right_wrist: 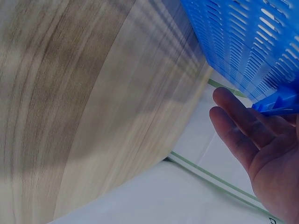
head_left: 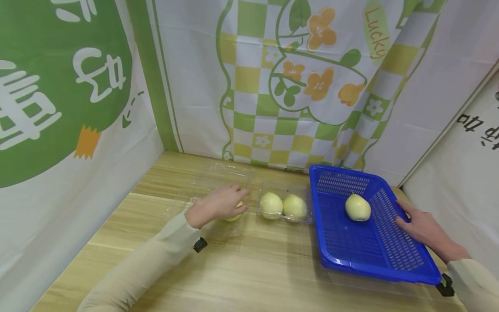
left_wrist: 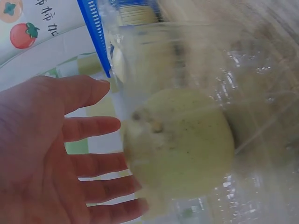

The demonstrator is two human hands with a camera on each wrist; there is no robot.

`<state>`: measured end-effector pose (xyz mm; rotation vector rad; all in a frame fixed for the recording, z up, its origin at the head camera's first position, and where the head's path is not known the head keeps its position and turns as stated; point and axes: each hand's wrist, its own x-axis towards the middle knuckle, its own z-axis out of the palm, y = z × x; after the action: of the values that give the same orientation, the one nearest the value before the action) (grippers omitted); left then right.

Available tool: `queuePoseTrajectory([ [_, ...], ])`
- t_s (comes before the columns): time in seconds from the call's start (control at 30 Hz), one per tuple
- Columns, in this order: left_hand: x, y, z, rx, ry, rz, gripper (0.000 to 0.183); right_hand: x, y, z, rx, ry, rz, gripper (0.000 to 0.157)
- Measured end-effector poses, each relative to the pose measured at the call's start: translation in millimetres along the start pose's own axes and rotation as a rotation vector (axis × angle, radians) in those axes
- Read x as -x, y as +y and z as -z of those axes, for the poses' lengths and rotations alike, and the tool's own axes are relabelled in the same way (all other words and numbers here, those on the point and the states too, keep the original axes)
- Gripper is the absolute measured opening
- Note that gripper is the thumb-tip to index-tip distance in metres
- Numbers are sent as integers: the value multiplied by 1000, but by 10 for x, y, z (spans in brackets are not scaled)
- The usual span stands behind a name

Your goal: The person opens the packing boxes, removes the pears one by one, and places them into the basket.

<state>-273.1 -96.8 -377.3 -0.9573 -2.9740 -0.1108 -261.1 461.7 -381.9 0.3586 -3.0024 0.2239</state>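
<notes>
My left hand [head_left: 223, 203] hovers over a yellow-green pear [left_wrist: 182, 144] in a clear plastic clamshell box [head_left: 234, 232]. In the left wrist view its fingers are spread and fairly straight, tips right at the pear's side, with clear plastic around the fruit. From the head, the hand hides most of that pear. My right hand [head_left: 425, 227] holds the right rim of a blue plastic basket [head_left: 339, 262], thumb over the edge and other fingers beneath the outside. Inside the basket lies one pear [head_left: 357, 207].
Between the left hand and the basket, two pears [head_left: 283, 206] sit in another clear plastic section. Transparent plastic [head_left: 226, 170] extends behind the left hand. The wooden table [head_left: 249, 271] meets a patterned curtain [head_left: 273, 143] at the back and white cloth at both sides.
</notes>
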Motion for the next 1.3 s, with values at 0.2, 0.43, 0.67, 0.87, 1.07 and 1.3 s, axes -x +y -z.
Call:
queuePoseTrajectory([
  [0.2, 41, -20, -32, 37, 1, 3, 47, 3, -1, -6, -3, -3, -3, 64],
  [0.43, 69, -104, -105, 41, 4, 10, 45, -12, 1, -6, 6, -5, -9, 64],
  [0.67, 100, -155, -142, 83, -11, 75, 47, -24, -8, -9, 5, 1, -3, 63],
  [0.87, 132, -150, -159, 140, -63, 114, 58, -18, -15, -4, -1, -9, -5, 64],
  [1.07, 131, -165, -192, 234, -124, 140, 60, -17, -4, -6, 2, -9, -11, 63],
  [1.3, 78, -175, -244, 259, -150, 123, 52, -12, 0, -16, 6, -8, -13, 63],
])
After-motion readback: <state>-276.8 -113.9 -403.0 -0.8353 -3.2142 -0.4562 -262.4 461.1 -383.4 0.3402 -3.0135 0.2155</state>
